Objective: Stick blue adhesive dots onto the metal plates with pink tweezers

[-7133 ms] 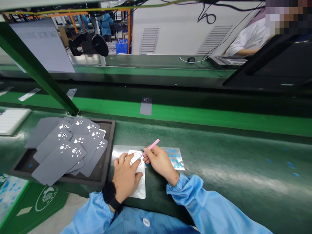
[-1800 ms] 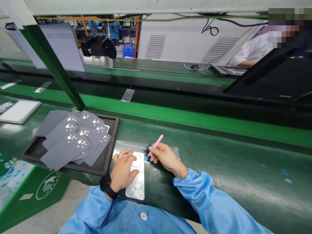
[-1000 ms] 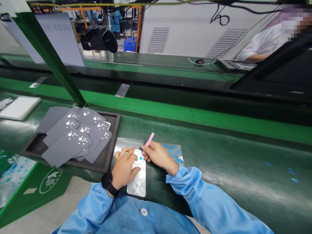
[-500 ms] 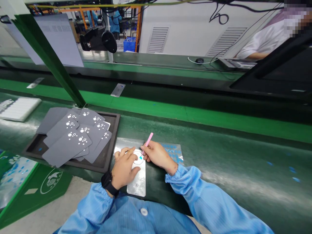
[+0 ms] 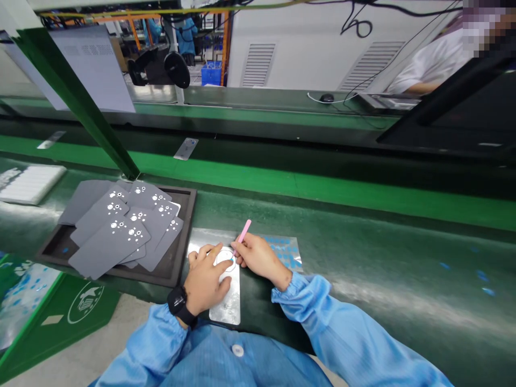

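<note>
My left hand (image 5: 207, 282) lies over a shiny silver phone back panel (image 5: 228, 307), fingers spread. Its index fingertip rests at the round camera outline near the panel's top. My right hand (image 5: 262, 258) pinches pink tweezers (image 5: 244, 232), tilted with the tip down at that outline, close to the left index finger. A bit of blue film (image 5: 231, 259) shows at the tip, mostly covered by the finger. Partly behind the right wrist lies a clear sheet with rows of blue stickers (image 5: 288, 250). Another clear sheet (image 5: 201, 236) shows beyond my left fingers.
At left, a dark tray (image 5: 177, 263) holds several overlapping grey panels (image 5: 107, 250). Two silver panels, one here (image 5: 186, 149), lie on the green conveyor belt (image 5: 266, 174). A green post (image 5: 80, 102) rises behind the tray. Blue scraps (image 5: 481, 276) dot the bench at right.
My left index finger has moved right, onto the blue film at the tweezers' tip. My right hand stays nearly in place. The panels on the belt have shifted left.
</note>
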